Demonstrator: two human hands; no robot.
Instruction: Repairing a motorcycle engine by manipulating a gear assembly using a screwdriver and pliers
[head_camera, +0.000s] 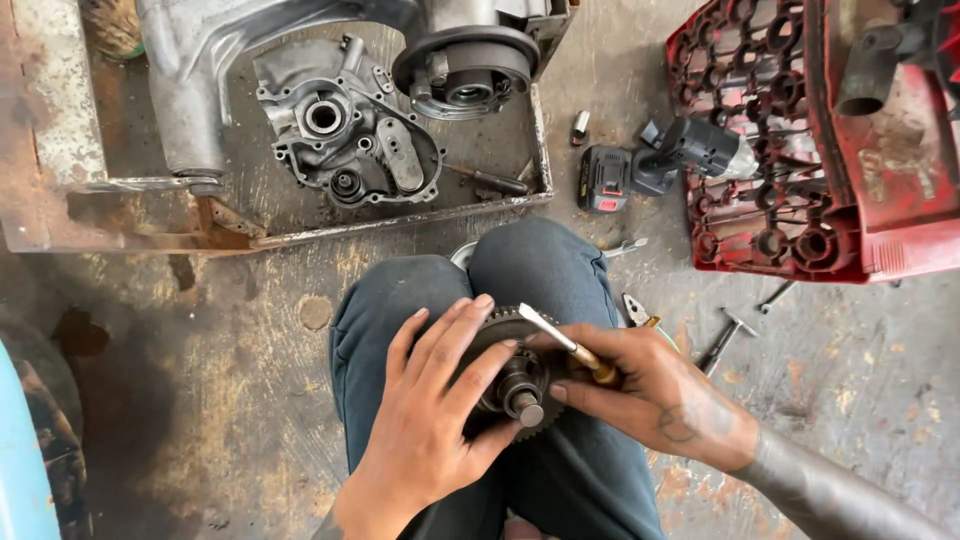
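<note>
Head view, looking down onto our lap. Our left hand (430, 420) is spread open with the fingers cupped over the face of a round dark steel toothed gear with a short central shaft (515, 385), palm steadying it from the left. The gear rests on our knees, on the dark blue trousers (560, 280), its flat face turned up toward us and its shaft stub pointing up and slightly toward the camera.

Our right hand (650, 395) is closed around a slim metal-bladed screwdriver with a yellowish handle (565, 345). The tool's long axis runs diagonally: handle low and right inside the fist, blade tip pointing up and left, ending just over the gear's upper rim. Whether the tip touches the teeth we cannot tell.

Around us on the stained concrete floor (250, 420): a shallow rusty metal tray (520, 195) holding a grey cast aluminium engine casing (350, 130); right of the tray, a black cordless power driver with a red-marked battery (650, 165); beyond it a red plastic moulded tool case (790, 150) lying open. A small hammer-like hand tool (725, 335) and a pair of pliers (637, 310) lie just right of our knee.
</note>
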